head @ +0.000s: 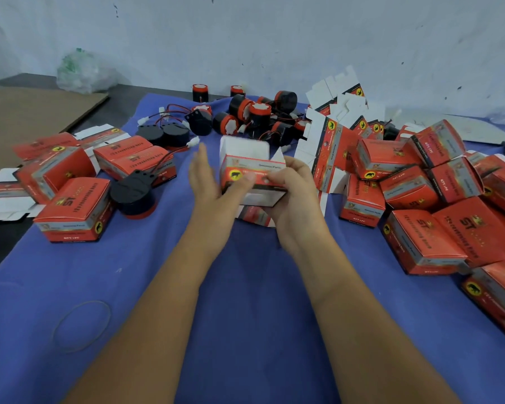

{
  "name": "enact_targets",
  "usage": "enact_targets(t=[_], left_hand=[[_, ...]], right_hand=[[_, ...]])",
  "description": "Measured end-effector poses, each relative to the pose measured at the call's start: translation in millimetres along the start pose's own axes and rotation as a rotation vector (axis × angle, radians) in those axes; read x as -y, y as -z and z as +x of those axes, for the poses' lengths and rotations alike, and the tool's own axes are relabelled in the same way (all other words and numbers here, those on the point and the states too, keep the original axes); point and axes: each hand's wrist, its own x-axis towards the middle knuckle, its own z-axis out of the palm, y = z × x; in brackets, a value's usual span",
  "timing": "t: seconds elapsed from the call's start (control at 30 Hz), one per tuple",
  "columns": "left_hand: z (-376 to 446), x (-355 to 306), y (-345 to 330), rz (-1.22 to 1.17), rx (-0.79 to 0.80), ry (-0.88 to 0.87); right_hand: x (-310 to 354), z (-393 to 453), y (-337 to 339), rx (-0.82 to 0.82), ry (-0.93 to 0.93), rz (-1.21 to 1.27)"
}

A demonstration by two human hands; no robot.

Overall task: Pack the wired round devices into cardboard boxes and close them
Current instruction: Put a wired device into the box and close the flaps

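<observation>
A: Where is there open room on the desk [0, 237]?

B: The near half of the blue cloth [245, 287] is bare, apart from a thin rubber band [81, 326] lying toward the near left corner. The far half is crowded.

A: Crowded how?

B: A heap of closed red boxes [438, 217] fills the right edge. Flat, unfolded cartons [333, 118] lean up behind that heap, toward the far right. A smaller group of red boxes [70, 182] sits along the left edge, with flattened cartons beside it. Loose round devices [254, 112] with red and black wires lie in a pile at the far middle, near the wall [274, 30]. One black round device [134, 196] stands just beside the left group, wire trailing up over a box.

A: And the hands?

B: The right hand [292, 193] grips an open box [251, 176] over the middle of the cloth, fingers curled around its right side, thumb across the red front. Its white top flaps stand up. The left hand [207, 182] is spread, fingers straight and together, its thumb touching the left front of the box.

A: Is a device inside it?

B: I cannot tell; the inside is hidden.

A: Anything beyond the cloth?

B: A brown cardboard sheet [27, 118] at the far left corner, and a crumpled plastic bag [82, 71] against the wall.
</observation>
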Motion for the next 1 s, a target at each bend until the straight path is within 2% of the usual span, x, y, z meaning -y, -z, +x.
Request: enact_targets(t=[0.07, 0.13, 0.27, 0.33, 0.47, 0.67, 0.83, 0.93, 1.0], left_hand=[[7, 5, 6, -0.16, 0.061, 0.114], [12, 10, 12, -0.121, 0.043, 0.144], [18, 17, 21, -0.102, -0.195, 0.065], [19, 20, 24, -0.081, -0.262, 0.021], [21, 21, 27, -0.003, -0.376, 0.002], [22, 11, 28, -0.178, -0.567, -0.038], [12, -3, 28, -0.195, -0.643, -0.367], [15, 0, 40, -0.099, -0.788, -0.377], [18, -2, 49, -0.125, -0.838, -0.4]], right_hand=[[-1, -1, 0, 0.067, 0.138, -0.148], [-7, -2, -1, 0.096, 0.228, -0.339], [-18, -2, -1, 0.066, 0.209, -0.632], [-23, -5, -2, 0.077, 0.202, -0.763], [-27, -9, -10, 0.124, 0.389, -1.085], [-37, -3, -21, 0.192, 0.404, -1.268], [-51, 12, -58, 0.497, 0.444, -1.398], [-58, 21, -87, 0.65, 0.402, -1.393], [-62, 24, -97, 0.671, 0.452, -1.363]])
